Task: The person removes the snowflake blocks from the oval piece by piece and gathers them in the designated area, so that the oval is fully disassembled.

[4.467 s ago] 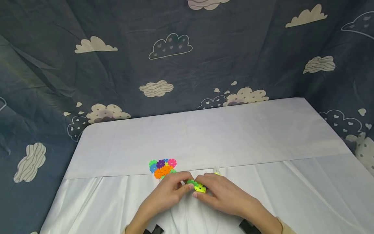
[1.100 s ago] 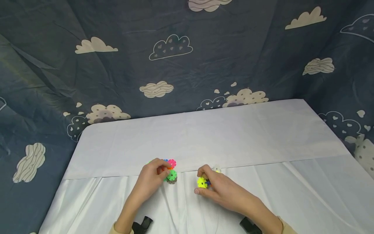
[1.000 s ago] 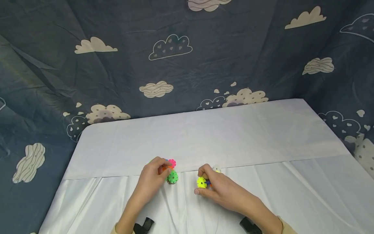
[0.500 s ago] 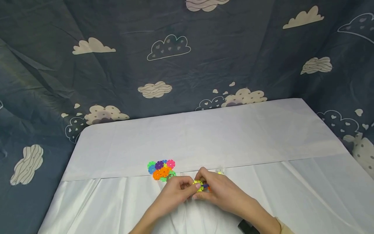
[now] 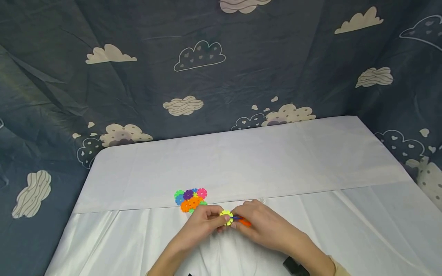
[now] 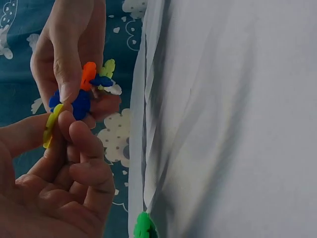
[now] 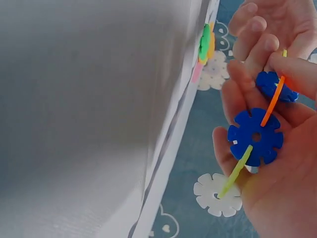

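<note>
My left hand (image 5: 200, 226) pinches a yellow notched plastic disc (image 5: 226, 212) between thumb and fingers. Against that disc sits the end of a chain of interlocking discs, gripped by my right hand (image 5: 267, 226). The right wrist view shows the chain running from a blue disc (image 7: 267, 82) through an orange disc (image 7: 272, 101) and a second blue disc (image 7: 242, 129). Beyond these come a yellow-green disc (image 7: 237, 173) and a white disc (image 7: 205, 196) at the far end, hanging past the palm. Slotted edge to edge, neighbouring discs stand crosswise. Right fingers partly cover the first blue disc.
Left of the hands, a small pile of loose discs lies on the white cloth (image 5: 221, 165), among them an orange disc (image 5: 194, 202), a purple disc (image 5: 188, 194) and a pink disc (image 5: 202, 193). A dark cloud-patterned curtain (image 5: 241, 76) hangs behind.
My left hand, earlier with a green disc and then over the pile, has come back right and taken hold of the yellow disc. The yellow disc has shifted slightly left, showing its orange neighbour more.
</note>
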Motion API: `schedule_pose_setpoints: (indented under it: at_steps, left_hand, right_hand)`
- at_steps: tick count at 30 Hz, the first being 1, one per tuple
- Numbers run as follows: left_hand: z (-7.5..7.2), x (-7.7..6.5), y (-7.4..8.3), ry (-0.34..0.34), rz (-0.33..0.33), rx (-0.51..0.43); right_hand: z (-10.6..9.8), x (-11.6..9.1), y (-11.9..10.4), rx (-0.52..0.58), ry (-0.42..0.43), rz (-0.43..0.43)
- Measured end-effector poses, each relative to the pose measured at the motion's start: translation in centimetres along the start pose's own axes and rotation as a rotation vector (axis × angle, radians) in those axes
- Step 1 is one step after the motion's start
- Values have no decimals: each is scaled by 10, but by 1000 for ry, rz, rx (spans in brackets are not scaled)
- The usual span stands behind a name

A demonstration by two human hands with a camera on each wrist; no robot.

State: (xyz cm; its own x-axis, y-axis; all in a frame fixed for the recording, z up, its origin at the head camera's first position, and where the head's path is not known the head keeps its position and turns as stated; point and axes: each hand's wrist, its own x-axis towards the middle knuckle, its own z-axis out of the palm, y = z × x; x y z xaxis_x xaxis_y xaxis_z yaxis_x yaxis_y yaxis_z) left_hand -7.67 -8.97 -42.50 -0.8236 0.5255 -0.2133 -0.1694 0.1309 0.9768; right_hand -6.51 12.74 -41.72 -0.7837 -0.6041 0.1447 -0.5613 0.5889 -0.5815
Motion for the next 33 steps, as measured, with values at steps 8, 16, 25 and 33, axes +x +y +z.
schedule_pose_setpoints:
  at_steps: [8,16,25,33]
  left_hand:
    - [-8,2,-1,-41,-28,-34]
    - [-8,1,0,-13,-9,-14]
    - [-23,0,2,170,-19,246]
    - [-51,-3,-2,333,-36,505]
  right_hand:
    - [2,0,-2,-23,38,-98]
    - [3,0,-2,-24,77,-119]
    - [4,3,4,-21,119,-44]
    - [3,2,4,47,20,69]
